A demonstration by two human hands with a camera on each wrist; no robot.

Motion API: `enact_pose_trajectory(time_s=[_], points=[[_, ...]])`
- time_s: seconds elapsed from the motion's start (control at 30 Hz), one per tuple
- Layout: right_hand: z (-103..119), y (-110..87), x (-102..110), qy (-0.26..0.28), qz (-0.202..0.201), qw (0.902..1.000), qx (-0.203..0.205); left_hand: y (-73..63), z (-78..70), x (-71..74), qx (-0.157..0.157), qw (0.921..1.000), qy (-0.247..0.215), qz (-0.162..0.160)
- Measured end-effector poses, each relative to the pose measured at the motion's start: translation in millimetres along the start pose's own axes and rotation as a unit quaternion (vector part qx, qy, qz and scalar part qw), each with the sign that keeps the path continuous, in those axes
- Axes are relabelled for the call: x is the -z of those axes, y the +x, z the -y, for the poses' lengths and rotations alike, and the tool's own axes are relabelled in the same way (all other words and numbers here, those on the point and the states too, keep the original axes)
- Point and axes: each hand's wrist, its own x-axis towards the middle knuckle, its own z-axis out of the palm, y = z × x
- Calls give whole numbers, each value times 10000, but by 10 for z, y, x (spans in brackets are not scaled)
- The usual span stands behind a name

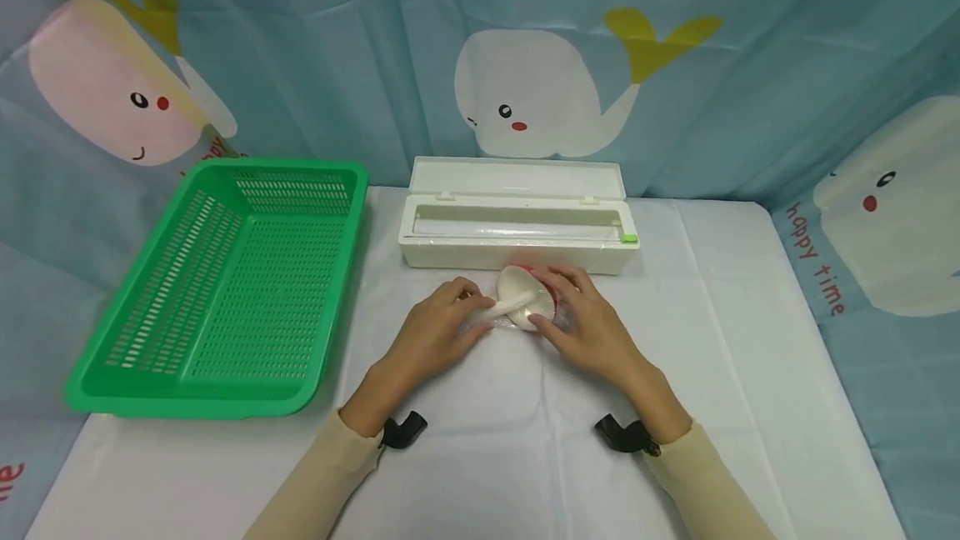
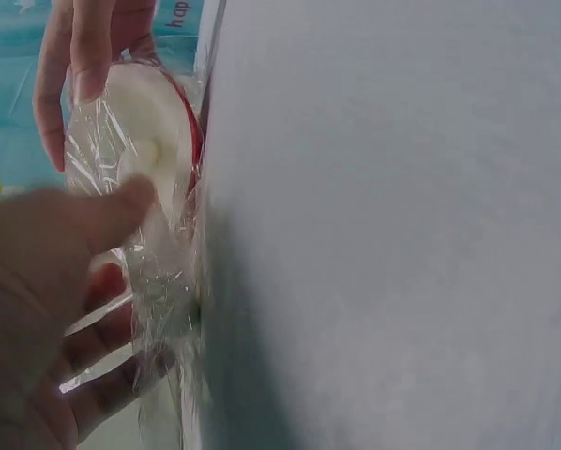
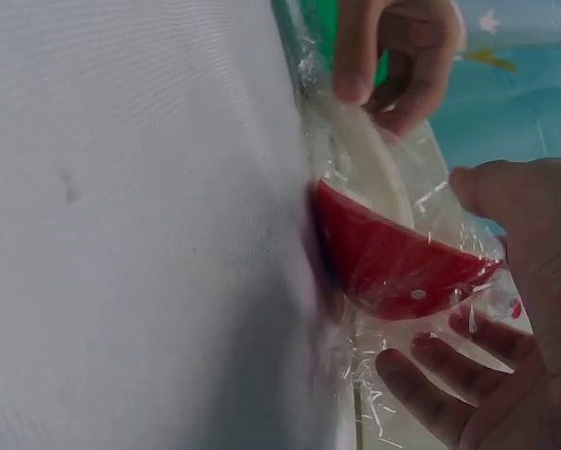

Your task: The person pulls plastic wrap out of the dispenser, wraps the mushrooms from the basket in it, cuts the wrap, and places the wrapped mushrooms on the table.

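A small bowl, red with white dots outside and white inside, lies tilted on the table under clear plastic wrap. A white spoon rests across it beneath the film, its handle to the left. My left hand pinches the wrapped spoon handle between thumb and fingers. Around the bowl's right side, my right hand spreads its thumb and fingers; in the right wrist view the fingers touch the film and are fairly straight. Film hides part of the bowl's edge.
Behind the bowl stands a white wrap dispenser, lid raised, a film roll inside and a green slider at its right end. A green plastic basket sits at the left. White cloth covers the table, with a whale-print curtain behind.
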Motion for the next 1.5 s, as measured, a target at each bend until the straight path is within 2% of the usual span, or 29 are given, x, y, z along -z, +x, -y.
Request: enact_pose_trajectory(time_s=[0.17,0.27,0.37,0.47,0.57,0.73,1.03,1.27,1.5], points=[[8,41,88,-129,-147,9998,98,15,1,-7,110,9997,-205,-66],[-19,79,185,-182,-684,9972,226,13,-2,-9,121,9996,-244,-88],[-84,133,344,-205,-1416,9895,210,-1,-2,-7,189,9994,-248,-141],[-177,170,517,-415,-1980,9793,-40,-12,-2,-13,251,9992,-262,-185],[-270,166,665,-828,-2167,9720,-373,-8,-5,-42,171,9995,-258,-115],[-352,159,808,-1282,-1844,9729,-556,-17,-10,-75,74,9999,-125,-76],[-381,246,1007,-1458,-992,9813,-775,-23,-7,-80,33,9999,-92,-130],[-402,341,1095,-1348,-632,9874,-543,-1,-9,-87,13,9999,-92,-108],[-411,430,1145,-1374,-320,9894,-341,-3,-7,-101,41,9999,-75,-115]])
